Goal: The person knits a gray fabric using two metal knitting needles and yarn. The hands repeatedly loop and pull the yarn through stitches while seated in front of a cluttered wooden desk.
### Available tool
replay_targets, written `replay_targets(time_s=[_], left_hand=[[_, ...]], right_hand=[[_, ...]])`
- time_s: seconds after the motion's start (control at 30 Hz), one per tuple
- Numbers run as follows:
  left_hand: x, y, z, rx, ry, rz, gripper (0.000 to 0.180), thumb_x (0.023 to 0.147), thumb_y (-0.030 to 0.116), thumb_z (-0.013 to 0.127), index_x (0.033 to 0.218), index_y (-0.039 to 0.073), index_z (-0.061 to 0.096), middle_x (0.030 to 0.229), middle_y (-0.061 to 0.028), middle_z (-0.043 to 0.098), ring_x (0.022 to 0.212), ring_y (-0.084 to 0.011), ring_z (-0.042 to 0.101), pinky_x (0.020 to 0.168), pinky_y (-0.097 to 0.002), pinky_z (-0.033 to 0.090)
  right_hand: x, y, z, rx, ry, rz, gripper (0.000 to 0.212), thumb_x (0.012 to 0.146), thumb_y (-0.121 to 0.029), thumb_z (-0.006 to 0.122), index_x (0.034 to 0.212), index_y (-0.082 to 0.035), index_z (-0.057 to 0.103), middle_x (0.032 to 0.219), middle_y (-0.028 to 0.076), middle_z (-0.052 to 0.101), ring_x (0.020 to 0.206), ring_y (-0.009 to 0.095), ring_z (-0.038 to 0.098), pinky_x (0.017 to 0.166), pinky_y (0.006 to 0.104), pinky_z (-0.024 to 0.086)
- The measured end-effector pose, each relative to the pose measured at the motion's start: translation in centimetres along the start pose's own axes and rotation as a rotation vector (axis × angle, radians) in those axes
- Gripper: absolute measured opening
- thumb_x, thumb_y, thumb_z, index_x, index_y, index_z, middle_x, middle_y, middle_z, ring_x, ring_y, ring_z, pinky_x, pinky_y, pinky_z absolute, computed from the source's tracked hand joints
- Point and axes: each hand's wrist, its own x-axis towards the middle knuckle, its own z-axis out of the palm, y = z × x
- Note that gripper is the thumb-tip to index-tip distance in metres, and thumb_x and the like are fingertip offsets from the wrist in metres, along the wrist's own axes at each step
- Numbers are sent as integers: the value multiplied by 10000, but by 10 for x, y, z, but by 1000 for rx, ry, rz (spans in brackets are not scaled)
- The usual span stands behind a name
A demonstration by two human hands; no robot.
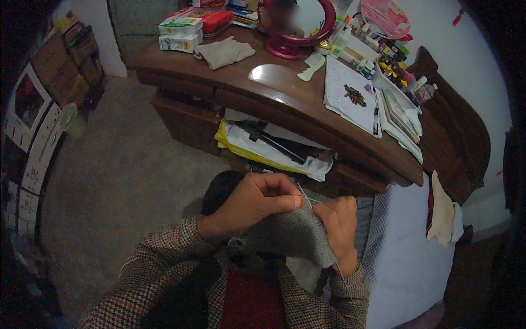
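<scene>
Holding one grey knitted piece (293,233): left hand (255,204), right hand (339,225).

A person in a brown-and-cream houndstooth tweed jacket, long sleeves reaching the wrists of both bare hands, over a dark red top.
</scene>
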Motion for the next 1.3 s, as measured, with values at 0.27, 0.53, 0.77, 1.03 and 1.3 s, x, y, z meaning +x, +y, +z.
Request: replay_targets(time_s=[0.27,0.53,0.77,1.03,1.3], left_hand=[[4,-10,5,175,-92,66,166,885,156,655,954,6,676,926,-30,668,837,-67,599,763,-237,488],[2,-1,-1,97,29,90,184,873,131,615,984,-1,680,936,-36,658,910,-111,588,845,-272,456],[3,0,-2,-35,12,57,201,901,130,605,1063,20,649,973,-19,662,895,-78,595,821,-244,476],[8,-13,-3,-183,82,-8,133,884,152,645,956,40,643,871,12,636,791,-49,572,699,-209,460],[5,-16,9,150,5,115,109,876,139,646,900,32,641,837,24,637,761,-31,562,648,-203,454]], right_hand=[[31,3,1,383,-89,157,297,727,-187,664,991,-58,613,871,130,518,825,326,511,703,399,406],[9,6,-2,-204,26,20,254,690,-148,659,943,-125,674,645,32,357,621,212,409,576,352,298],[5,7,-4,-100,77,-78,358,648,-147,656,1003,-150,704,623,-11,335,597,175,385,569,331,287],[5,1,4,-162,98,-36,340,664,-131,646,999,-147,701,640,-8,354,591,174,379,560,337,289],[30,5,7,383,-96,239,305,726,-195,696,998,-66,649,895,113,555,874,317,487,735,372,392]])
